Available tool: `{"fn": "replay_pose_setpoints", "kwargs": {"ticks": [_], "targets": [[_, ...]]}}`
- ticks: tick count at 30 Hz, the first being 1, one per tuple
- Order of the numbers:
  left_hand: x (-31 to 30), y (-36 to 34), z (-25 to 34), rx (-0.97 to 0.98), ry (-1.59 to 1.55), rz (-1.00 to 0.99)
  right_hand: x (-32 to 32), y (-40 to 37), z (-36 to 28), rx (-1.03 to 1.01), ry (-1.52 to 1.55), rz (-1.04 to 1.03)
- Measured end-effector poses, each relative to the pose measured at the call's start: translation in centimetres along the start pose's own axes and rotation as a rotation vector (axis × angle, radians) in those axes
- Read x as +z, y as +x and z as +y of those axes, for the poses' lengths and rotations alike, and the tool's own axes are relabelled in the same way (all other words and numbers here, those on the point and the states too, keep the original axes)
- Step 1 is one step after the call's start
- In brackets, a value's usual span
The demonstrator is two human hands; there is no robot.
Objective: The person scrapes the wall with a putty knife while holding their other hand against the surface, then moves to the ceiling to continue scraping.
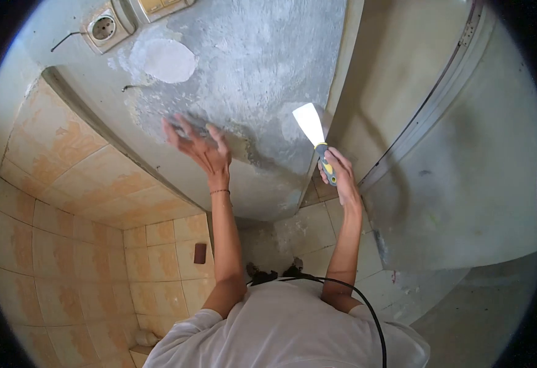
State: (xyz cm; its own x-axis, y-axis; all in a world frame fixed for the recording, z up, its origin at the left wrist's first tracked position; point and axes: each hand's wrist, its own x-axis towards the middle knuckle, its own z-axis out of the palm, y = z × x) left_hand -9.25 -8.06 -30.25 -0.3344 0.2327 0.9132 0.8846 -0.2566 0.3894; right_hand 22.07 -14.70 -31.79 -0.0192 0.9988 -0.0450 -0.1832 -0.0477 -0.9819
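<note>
My right hand (340, 175) is wrapped round the grey and yellow handle of a putty knife (309, 124), its pale wide blade pointing up and overlapping the right edge of the wall. Fingers spread, my left hand (202, 147) reaches up to the scraped lower part of the wall (250, 67), the fingertips right at its surface and slightly blurred. That wall has a rough grey skim with bare, flaking patches. Above my left hand shows a smooth whitish round patch (170, 61). A small wire or nail (130, 88) sticks out just below that patch.
A wall socket (103, 27) sits at the upper left with a thin rod beside it, next to a yellowed switch (158, 5). Orange-patterned tiles (72, 264) cover the left side, with a small brown block (200, 253) on them. To the right stands a door frame (428, 116). A black cable (367, 306) crosses my shirt.
</note>
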Motion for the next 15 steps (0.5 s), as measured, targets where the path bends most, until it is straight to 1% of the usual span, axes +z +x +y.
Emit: {"fn": "replay_pose_setpoints", "kwargs": {"ticks": [2,3,4,6,7,8,10,11,13,14,15], "targets": [[-1.1,-3.3,-1.3,-0.031,0.043,-0.044,-0.1,-1.1,-1.1,0.019,0.023,-0.116],[-1.5,-4.7,-1.6,-0.118,0.057,-0.067,-0.1,-1.6,-1.5,0.031,0.015,-0.167],[-1.6,-5.8,-1.9,-0.207,0.071,-0.086,-0.1,-1.7,-1.5,0.042,0.012,-0.170],[-1.9,-7.5,-2.6,-0.251,0.116,-0.133,0.0,-1.6,-1.1,0.122,-0.046,-0.365],[-2.1,-8.3,-3.1,-0.285,0.153,-0.174,0.2,-0.9,0.3,0.161,0.017,-0.388],[-2.4,-8.7,-3.4,-0.294,0.163,-0.182,0.8,-0.7,0.6,0.176,0.017,-0.392],[-2.7,-9.1,-3.9,-0.315,0.137,-0.276,2.7,-0.6,0.8,0.200,-0.137,-0.389],[-2.8,-9.1,-4.2,-0.322,0.147,-0.274,3.9,-0.4,0.7,0.207,-0.140,-0.399],[-3.3,-9.1,-4.4,-0.309,0.161,-0.317,6.5,-0.2,0.9,0.054,-0.104,-0.414],[-3.4,-9.2,-4.4,-0.319,0.169,-0.317,7.9,0.0,1.2,0.063,-0.109,-0.422],[-3.5,-9.1,-4.4,-0.304,0.182,-0.328,9.4,0.3,1.6,-0.041,-0.109,-0.387]]}}
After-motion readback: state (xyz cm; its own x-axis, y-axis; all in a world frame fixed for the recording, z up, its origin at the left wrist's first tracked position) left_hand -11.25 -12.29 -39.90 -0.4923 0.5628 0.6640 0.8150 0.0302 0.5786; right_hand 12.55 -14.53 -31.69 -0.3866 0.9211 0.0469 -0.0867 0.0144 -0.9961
